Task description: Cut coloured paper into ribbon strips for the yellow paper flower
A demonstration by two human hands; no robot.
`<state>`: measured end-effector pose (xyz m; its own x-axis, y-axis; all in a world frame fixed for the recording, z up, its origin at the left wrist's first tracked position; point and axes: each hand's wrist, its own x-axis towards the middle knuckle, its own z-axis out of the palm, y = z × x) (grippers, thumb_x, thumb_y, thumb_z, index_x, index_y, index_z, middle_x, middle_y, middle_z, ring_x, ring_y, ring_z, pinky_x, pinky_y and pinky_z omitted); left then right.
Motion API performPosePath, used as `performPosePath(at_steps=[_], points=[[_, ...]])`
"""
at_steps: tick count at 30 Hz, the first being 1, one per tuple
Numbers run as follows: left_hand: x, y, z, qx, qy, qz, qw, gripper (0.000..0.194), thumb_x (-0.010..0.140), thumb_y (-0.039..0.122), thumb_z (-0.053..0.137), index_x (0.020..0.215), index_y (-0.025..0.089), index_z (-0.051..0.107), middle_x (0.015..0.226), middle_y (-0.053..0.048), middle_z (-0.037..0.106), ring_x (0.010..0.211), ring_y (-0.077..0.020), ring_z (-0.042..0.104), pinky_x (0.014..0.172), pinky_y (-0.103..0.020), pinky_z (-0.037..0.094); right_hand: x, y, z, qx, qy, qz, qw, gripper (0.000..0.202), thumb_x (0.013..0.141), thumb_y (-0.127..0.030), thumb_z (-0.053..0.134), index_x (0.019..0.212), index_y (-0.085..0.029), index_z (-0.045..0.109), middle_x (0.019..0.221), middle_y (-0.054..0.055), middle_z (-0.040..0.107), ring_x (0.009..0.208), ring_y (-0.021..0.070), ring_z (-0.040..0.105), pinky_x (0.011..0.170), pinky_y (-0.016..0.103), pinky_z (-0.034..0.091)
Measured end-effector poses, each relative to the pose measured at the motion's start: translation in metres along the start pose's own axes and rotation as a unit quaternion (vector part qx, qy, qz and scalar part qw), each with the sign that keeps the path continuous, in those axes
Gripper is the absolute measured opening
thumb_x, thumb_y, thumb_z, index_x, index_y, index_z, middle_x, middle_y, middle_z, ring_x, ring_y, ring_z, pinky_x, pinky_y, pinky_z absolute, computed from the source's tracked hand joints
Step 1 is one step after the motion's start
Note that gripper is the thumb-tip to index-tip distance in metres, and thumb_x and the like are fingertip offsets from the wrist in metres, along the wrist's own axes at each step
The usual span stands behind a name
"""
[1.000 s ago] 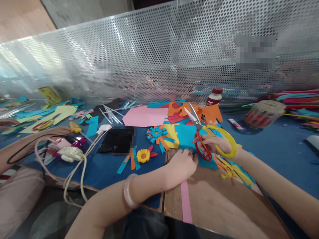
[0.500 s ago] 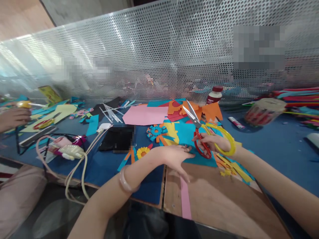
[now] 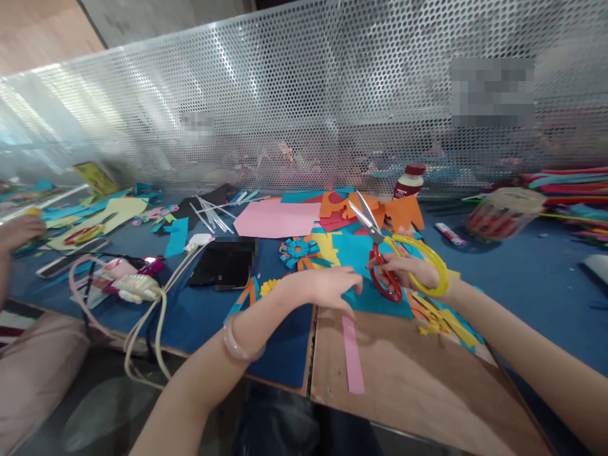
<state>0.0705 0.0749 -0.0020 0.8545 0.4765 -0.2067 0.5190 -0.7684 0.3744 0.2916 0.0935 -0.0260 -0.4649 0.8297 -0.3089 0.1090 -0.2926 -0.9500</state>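
Observation:
My right hand (image 3: 411, 271) holds the scissors (image 3: 375, 235) by their red and yellow handles, blades parted and pointing up and away. My left hand (image 3: 335, 288), palm down with fingers apart and bent, hovers at the left part of a blue paper sheet (image 3: 394, 304). Just under its thumb lies the top end of a pink paper strip (image 3: 353, 364), flat on the bare wooden board (image 3: 427, 380). Beyond my left hand sits a blue and orange paper flower (image 3: 297, 252). Yellow paper scraps (image 3: 439, 316) lie beneath my right wrist.
A pink sheet (image 3: 278, 218), orange paper (image 3: 403, 214), a red-capped bottle (image 3: 408, 180), a glue stick (image 3: 450, 234) and a jar (image 3: 504, 214) stand or lie farther back. At left are a black phone (image 3: 223, 263), cords (image 3: 161, 329) and another person's hand (image 3: 21, 229).
My left hand has risen slightly and its fingers have curled. The pink strip has shifted away from the table's front edge. The other person's hand has moved left.

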Motion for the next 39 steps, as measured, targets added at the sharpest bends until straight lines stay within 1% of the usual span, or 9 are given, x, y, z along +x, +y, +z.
performPosePath(at_steps=[3,7,11,14,18,24,30,34,39], points=[[-0.005,0.007,-0.003,0.024,-0.005,-0.024,0.999,0.05,0.074,0.062,0.06,0.093,0.016,0.062,0.095,-0.006,0.058,0.095,-0.0206,0.054,0.077,-0.026,0.042,-0.001,-0.002,0.001,-0.003,-0.002,0.002,1.0,0.031,0.057,-0.032,0.06,0.08,-0.022,0.042,0.051,-0.002,0.056,0.043,0.0158,0.051,0.035,0.027,0.043],[-0.006,0.027,0.009,0.132,-0.019,-0.028,0.991,0.055,0.07,0.066,0.061,0.078,0.012,0.063,0.088,-0.01,0.056,0.091,-0.0235,0.052,0.076,-0.029,0.04,-0.003,-0.004,0.002,-0.002,0.001,0.003,1.0,0.03,0.059,-0.034,0.059,0.079,-0.022,0.041,0.05,-0.003,0.055,0.042,0.0154,0.049,0.035,0.027,0.044],[-0.003,0.035,0.02,0.184,-0.007,-0.042,0.982,0.056,0.071,0.065,0.062,0.081,0.01,0.064,0.09,-0.011,0.057,0.093,-0.0258,0.052,0.076,-0.03,0.041,-0.005,-0.004,0.003,0.003,0.008,0.001,1.0,0.03,0.058,-0.033,0.06,0.078,-0.022,0.041,0.053,-0.003,0.055,0.046,0.0152,0.05,0.035,0.026,0.044],[0.0,0.036,0.019,0.175,-0.029,-0.047,0.983,0.057,0.068,0.065,0.064,0.081,0.01,0.063,0.09,-0.011,0.058,0.093,-0.0257,0.053,0.075,-0.029,0.041,-0.005,-0.004,0.003,0.003,0.008,0.0,1.0,0.03,0.059,-0.033,0.06,0.079,-0.022,0.041,0.053,-0.002,0.055,0.047,0.0153,0.05,0.034,0.026,0.042],[0.002,0.038,0.016,0.164,-0.011,-0.066,0.984,0.065,0.063,0.061,0.072,0.094,0.006,0.06,0.096,-0.013,0.06,0.094,-0.0269,0.056,0.078,-0.031,0.043,-0.005,-0.003,0.002,0.005,0.006,-0.002,1.0,0.029,0.061,-0.033,0.06,0.08,-0.021,0.042,0.053,-0.002,0.054,0.046,0.0153,0.05,0.035,0.025,0.041],[0.004,0.039,0.016,0.14,-0.054,-0.06,0.987,0.051,0.067,0.059,0.07,0.082,0.011,0.06,0.087,-0.012,0.064,0.089,-0.0288,0.06,0.073,-0.032,0.044,-0.004,-0.002,0.0,0.004,-0.003,-0.005,1.0,0.028,0.063,-0.033,0.06,0.081,-0.021,0.043,0.055,-0.001,0.055,0.046,0.0145,0.051,0.039,0.026,0.043],[0.002,0.04,0.014,0.115,-0.036,-0.051,0.991,0.042,0.07,0.049,0.073,0.084,0.012,0.057,0.093,-0.012,0.064,0.092,-0.0269,0.06,0.074,-0.031,0.042,0.0,0.002,-0.003,0.0,-0.014,-0.005,1.0,0.028,0.064,-0.033,0.059,0.083,-0.021,0.043,0.054,-0.002,0.056,0.044,0.0154,0.051,0.037,0.026,0.041],[0.001,0.042,0.012,0.1,-0.06,-0.06,0.991,0.042,0.073,0.048,0.07,0.09,0.012,0.056,0.092,-0.012,0.065,0.089,-0.027,0.061,0.066,-0.029,0.041,0.0,0.003,-0.003,-0.001,-0.017,-0.007,1.0,0.027,0.064,-0.033,0.059,0.081,-0.021,0.042,0.052,-0.002,0.056,0.042,0.0143,0.05,0.038,0.026,0.041],[0.002,0.043,0.006,0.061,-0.098,-0.091,0.989,0.052,0.069,0.051,0.072,0.101,0.015,0.054,0.09,-0.009,0.066,0.085,-0.026,0.061,0.055,-0.027,0.036,-0.003,0.001,-0.002,-0.002,-0.01,-0.003,1.0,0.026,0.065,-0.034,0.059,0.081,-0.021,0.044,0.055,-0.002,0.056,0.045,0.0146,0.052,0.039,0.027,0.043]])
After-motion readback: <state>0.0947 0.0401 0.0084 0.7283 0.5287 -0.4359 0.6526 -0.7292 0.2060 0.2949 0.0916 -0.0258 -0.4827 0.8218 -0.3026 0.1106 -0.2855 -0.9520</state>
